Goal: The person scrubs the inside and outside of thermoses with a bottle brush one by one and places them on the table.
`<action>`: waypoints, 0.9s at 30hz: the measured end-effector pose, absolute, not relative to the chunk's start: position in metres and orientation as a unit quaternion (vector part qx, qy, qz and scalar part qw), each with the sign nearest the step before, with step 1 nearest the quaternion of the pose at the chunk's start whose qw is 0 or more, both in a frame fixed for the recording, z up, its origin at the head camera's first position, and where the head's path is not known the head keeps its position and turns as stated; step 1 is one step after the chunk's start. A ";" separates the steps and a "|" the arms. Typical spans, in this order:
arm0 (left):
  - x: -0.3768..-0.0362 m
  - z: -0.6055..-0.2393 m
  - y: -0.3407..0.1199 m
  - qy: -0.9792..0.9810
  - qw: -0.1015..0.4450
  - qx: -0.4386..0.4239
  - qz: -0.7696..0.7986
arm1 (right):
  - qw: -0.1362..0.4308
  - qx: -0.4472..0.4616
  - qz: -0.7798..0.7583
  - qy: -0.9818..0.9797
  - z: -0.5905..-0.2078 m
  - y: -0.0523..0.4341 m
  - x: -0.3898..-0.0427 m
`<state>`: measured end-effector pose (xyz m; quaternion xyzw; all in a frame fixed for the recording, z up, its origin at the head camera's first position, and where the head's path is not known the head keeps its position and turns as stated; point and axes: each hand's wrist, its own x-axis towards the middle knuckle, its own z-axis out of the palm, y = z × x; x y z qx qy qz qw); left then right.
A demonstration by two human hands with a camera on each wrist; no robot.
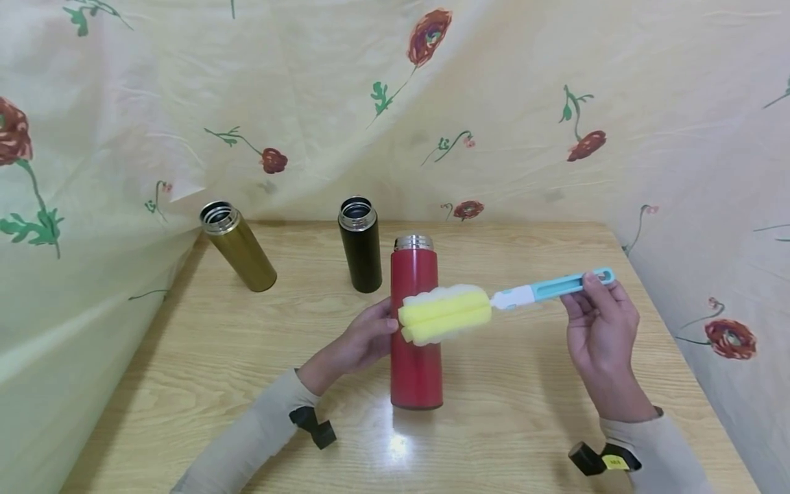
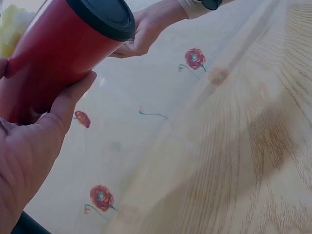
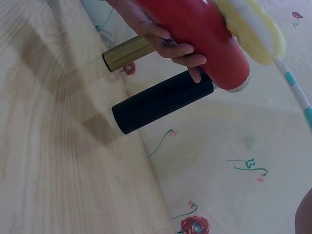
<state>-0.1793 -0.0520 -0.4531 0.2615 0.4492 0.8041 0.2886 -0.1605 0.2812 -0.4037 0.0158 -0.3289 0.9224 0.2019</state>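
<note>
Included creased, flower-printed cloth [image 1: 327,82] behind glossy wood-grain table [image 1: 185,384]. Held red cylindrical flask [image 1: 416,370], smooth, steel-necked, black-based, above table, gripped in left hand [image 1: 365,336]. Overlapped it, in head view, with lobed yellow-and-white sponge brush [image 1: 447,317], blue-and-white handle [image 1: 543,289] pinched in right hand [image 1: 606,336].

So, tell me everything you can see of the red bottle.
The red bottle is a tall, smooth cylinder with a shiny, metal-looking neck, no lid on it, and a dark base. The left hand grips its side, holding it off the table, neck tipped away. A yellow sponge brush crosses in front; whether they touch is unclear.
</note>
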 end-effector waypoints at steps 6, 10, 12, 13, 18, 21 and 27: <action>-0.180 -0.460 -0.055 0.489 0.280 0.245 0.789 | 0.214 0.016 0.926 -0.310 -0.395 0.279 -0.170; -0.181 -0.465 -0.055 0.502 0.263 0.262 0.781 | 0.226 0.016 0.927 -0.298 -0.388 0.278 -0.177; -0.182 -0.466 -0.055 0.498 0.256 0.274 0.782 | 0.233 0.018 0.927 -0.292 -0.384 0.276 -0.181; -0.182 -0.467 -0.054 0.494 0.254 0.281 0.783 | 0.236 0.020 0.927 -0.291 -0.382 0.276 -0.183; -0.184 -0.469 -0.053 0.476 0.252 0.305 0.786 | 0.245 0.024 0.927 -0.282 -0.373 0.275 -0.192; -0.184 -0.470 -0.053 0.471 0.252 0.309 0.787 | 0.245 0.015 0.928 -0.279 -0.372 0.274 -0.195; -0.186 -0.471 -0.056 0.455 0.255 0.303 0.798 | 0.241 0.008 0.928 -0.284 -0.373 0.274 -0.196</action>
